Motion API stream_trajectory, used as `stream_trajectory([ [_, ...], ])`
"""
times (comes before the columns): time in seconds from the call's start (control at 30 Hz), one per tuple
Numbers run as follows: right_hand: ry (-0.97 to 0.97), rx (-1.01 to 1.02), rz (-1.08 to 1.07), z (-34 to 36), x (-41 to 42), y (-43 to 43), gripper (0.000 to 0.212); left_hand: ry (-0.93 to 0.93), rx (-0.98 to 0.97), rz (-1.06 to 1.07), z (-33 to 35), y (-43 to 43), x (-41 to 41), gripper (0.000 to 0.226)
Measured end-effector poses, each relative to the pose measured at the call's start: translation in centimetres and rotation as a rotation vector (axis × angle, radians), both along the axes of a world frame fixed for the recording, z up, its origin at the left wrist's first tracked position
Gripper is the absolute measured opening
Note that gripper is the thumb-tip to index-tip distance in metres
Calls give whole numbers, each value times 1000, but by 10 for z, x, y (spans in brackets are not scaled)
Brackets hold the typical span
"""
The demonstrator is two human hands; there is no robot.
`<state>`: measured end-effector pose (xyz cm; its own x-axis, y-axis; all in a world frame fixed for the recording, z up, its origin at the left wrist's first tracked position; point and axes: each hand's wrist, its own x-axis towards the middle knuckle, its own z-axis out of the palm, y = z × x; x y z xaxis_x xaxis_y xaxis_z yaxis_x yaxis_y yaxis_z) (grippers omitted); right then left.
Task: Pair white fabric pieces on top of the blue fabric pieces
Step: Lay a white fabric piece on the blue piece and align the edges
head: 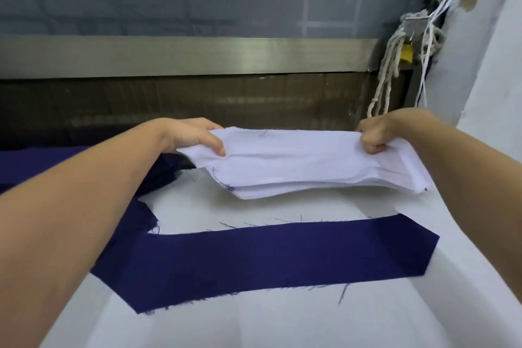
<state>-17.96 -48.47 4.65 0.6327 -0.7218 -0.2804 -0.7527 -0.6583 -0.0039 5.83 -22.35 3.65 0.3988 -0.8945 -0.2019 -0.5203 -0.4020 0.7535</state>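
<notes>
Above the white work surface [282, 325], the stack of white fabric pieces [310, 161] is held clear of the table by its two short ends, and its near edge sags slightly. The left hand [192, 135] pinches the left end between thumb and fingers. The right hand [375, 133] clenches the right end in a curled fist. The blue fabric piece [268, 254] lies flat just in front of the stack, with an angled end toward the right. The step appears to call for separating one white layer and laying it on this piece. Match the long edges and angled ends first, then smooth outward so the blue piece does not shift. More blue fabric [42, 161] lies beneath the left forearm. No container is in view. A metal rail [197, 56] and hanging cords [392, 70] stand behind the table.
</notes>
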Motion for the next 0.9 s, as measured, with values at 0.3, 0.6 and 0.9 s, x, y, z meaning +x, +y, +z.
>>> stream_trajectory([
  [0.3, -13, 107, 28, -43, 28, -6, 30, 49, 130, 103, -35, -9, 28, 42],
  [0.6, -256, 60, 104, -62, 12, -36, 20, -191, 109, 113, -41, -10, 34, 45],
  [0.9, -744, -42, 172, -74, -11, -33, 6, -639, -138, 46, -48, -3, 36, 15],
])
